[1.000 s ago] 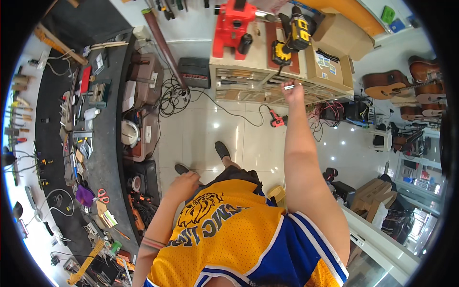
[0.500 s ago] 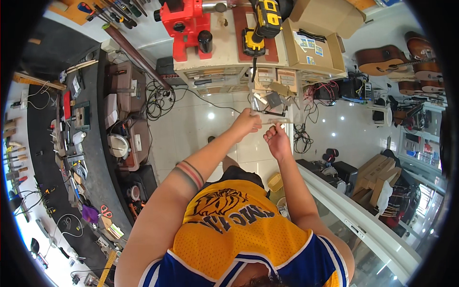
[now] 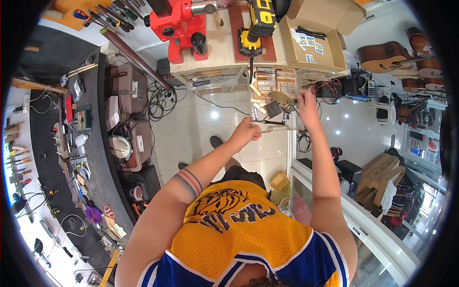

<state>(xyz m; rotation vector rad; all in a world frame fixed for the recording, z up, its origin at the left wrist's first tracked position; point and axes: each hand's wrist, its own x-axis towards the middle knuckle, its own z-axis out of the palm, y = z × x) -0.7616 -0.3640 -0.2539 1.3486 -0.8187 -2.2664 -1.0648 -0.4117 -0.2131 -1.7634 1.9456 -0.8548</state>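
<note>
A shallow drawer [image 3: 279,128] is pulled out from the bench in front of me, with several small wooden blocks, dark pieces and loose slim tools inside. At its front left corner my left hand [image 3: 246,133] is closed, fingers curled round the edge. My right hand [image 3: 308,109] is at the drawer's right side, further back, its fingers bent against the side wall; part of its grip is hidden. A greenish-tan flat piece [image 3: 281,97] lies in the drawer near the right hand, beside a dark square piece [image 3: 273,109].
On the bench top stand a red machine [image 3: 179,26], a yellow-black cordless drill [image 3: 258,28] and an open cardboard box [image 3: 315,48]. A dark, cluttered workbench [image 3: 110,177] runs along the left. Guitars [image 3: 382,56] are at far right; a glass-topped white case [image 3: 363,227] is near right.
My right hand has gone from the drawer's front edge up and right to its side. The left hand has stayed at the front left corner. The drawer appears further out.
</note>
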